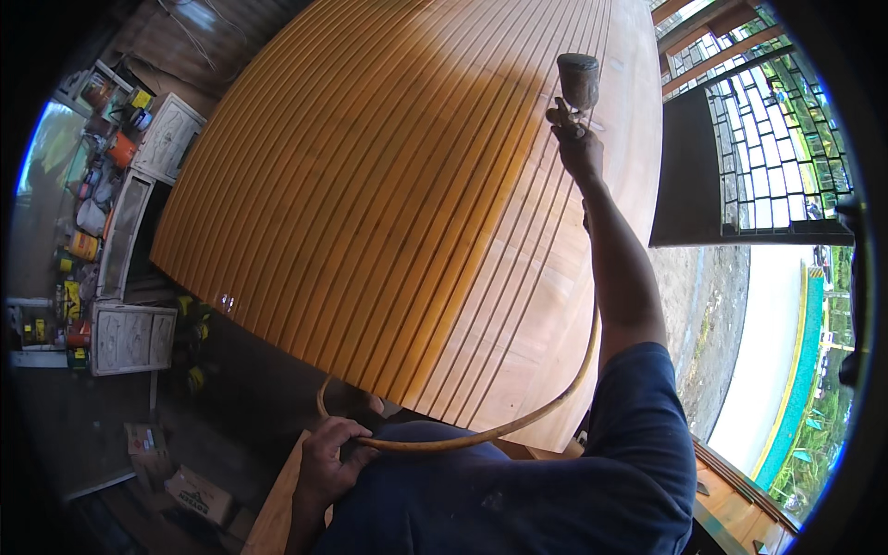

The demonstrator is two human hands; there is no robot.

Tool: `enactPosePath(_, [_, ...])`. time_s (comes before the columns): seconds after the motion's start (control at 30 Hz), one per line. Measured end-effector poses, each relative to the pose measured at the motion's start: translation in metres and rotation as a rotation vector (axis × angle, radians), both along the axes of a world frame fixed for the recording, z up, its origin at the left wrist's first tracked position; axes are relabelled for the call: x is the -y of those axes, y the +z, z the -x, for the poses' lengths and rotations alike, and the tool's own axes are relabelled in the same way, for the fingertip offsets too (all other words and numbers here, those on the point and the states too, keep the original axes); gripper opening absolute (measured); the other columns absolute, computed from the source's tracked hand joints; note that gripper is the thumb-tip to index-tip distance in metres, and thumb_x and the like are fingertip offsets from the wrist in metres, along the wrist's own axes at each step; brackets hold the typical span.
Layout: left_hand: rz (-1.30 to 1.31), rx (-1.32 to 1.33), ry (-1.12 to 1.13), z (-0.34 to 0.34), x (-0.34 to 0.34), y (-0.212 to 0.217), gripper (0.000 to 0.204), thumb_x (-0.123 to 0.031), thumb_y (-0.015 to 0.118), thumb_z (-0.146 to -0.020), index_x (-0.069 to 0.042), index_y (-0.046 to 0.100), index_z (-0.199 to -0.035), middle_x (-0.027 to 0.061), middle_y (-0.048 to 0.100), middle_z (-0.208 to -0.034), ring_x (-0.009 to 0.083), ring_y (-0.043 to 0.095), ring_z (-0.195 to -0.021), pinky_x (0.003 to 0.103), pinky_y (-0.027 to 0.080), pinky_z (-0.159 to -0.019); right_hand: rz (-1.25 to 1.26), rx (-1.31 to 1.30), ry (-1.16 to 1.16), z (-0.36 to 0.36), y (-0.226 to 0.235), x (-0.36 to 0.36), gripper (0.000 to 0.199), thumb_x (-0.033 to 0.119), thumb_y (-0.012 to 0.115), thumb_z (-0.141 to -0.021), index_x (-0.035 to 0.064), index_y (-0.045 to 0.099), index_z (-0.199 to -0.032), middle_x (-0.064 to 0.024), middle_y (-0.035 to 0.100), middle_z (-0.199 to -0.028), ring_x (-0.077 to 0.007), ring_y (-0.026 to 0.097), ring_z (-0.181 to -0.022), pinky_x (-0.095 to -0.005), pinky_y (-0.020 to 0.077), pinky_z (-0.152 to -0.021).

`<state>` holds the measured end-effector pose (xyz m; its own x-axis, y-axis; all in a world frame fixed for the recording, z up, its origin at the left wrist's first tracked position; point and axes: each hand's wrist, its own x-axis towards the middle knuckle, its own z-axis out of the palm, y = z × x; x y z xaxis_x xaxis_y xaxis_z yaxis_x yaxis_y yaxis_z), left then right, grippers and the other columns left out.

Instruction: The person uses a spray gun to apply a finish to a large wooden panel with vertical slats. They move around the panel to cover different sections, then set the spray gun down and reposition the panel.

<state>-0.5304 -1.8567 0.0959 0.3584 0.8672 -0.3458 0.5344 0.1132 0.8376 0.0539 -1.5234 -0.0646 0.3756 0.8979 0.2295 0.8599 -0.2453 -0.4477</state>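
Observation:
My right arm stretches out over a large grooved wooden panel. In my right hand is a spray gun with a dark, stained cup on top; the fingers are wrapped round its grip. Most of the panel on the left is coated a glossy amber-orange, while its right part is pale wood. A tan hose curves from near the right forearm down across my front. My left hand is closed round that hose near my waist.
Along the left wall, a worn white cabinet stands by a bench crowded with cans, bottles and tools. Cardboard boxes lie on the floor at lower left. A dark board and a barred window are at the right, beside an open doorway.

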Motion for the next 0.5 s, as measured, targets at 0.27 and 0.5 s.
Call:
enactPosePath(0.27, [-0.067,0.008,0.001,-0.002,-0.004,-0.004,0.035,-0.020,0.093,-0.076,-0.005,0.072,-0.099,0.0113,0.071,-0.097,0.0277,0.072,-0.092,0.038,0.057,-0.080,-0.069,0.017,-0.022,-0.006,0.030,-0.023,0.032,0.047,0.064,-0.100,0.0345,0.073,-0.129,-0.0137,0.077,-0.114,-0.0363,0.073,-0.103,-0.0492,0.0563,-0.086])
enactPosePath(0.5, [-0.123,0.043,-0.070,0.014,-0.004,-0.004,0.046,-0.035,0.096,-0.073,-0.005,0.068,-0.093,0.0101,0.067,-0.091,0.0268,0.068,-0.084,0.038,0.056,-0.075,0.218,-0.543,-0.121,0.057,0.054,0.077,0.034,0.039,0.081,-0.094,0.0058,0.074,-0.088,0.0009,0.058,-0.060,-0.0104,0.050,-0.047,-0.0338,0.0407,-0.046])
